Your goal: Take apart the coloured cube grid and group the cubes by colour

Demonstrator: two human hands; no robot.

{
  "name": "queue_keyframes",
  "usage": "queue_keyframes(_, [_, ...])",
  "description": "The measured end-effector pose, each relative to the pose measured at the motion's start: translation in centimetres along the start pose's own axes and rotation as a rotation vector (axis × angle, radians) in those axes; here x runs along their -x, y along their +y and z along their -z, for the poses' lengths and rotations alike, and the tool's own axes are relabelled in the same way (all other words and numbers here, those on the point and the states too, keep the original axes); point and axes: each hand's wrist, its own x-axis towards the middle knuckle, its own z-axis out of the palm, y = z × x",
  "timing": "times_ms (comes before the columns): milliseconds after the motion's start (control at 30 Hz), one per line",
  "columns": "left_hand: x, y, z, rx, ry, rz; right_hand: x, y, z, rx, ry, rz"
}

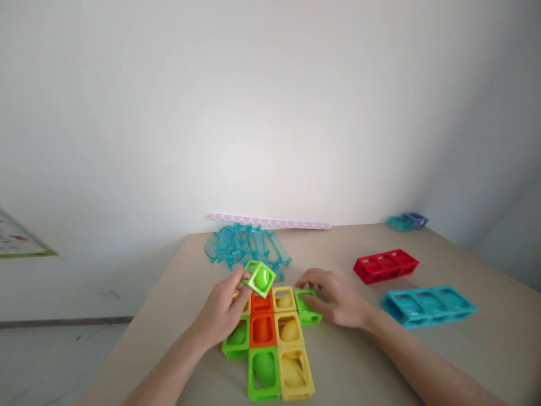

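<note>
My left hand (226, 304) pinches a green cube block (260, 279), an open-framed one with a curved piece inside, above the far end of a cluster of blocks. The cluster lies flat on the table, with orange blocks (262, 330), yellow blocks (291, 372) and green blocks (264, 372) side by side. To its right, my right hand (333, 299) is at another green block (310, 310). Its curved fingers are apart, with the thumb over that block; whether they touch it I cannot tell. My left hand hides part of the cluster's left side.
Clear teal plastic pieces (240, 245) are heaped at the back, before a patterned lilac strip (270, 221) by the wall. On the right lie a red triple block (386, 266) and a turquoise one (429, 306). A dark blue block (415, 220) sits in the far right corner.
</note>
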Motion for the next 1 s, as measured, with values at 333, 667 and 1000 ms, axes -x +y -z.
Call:
queue_keyframes(333, [0.2, 0.6, 0.4, -0.128, -0.225, -0.269, 0.5, -2.7, -2.7, -0.009, 0.090, 0.184])
queue_keyframes(667, [0.0, -1.4, -0.4, -0.039, 0.112, -0.032, -0.2, -0.9, 0.6, 0.256, 0.456, 0.020])
queue_keyframes(1000, [-1.9, -4.9, 2.1, 0.155, 0.180, 0.461, 1.4, -0.4, 3.4, 0.260, -0.244, -0.022])
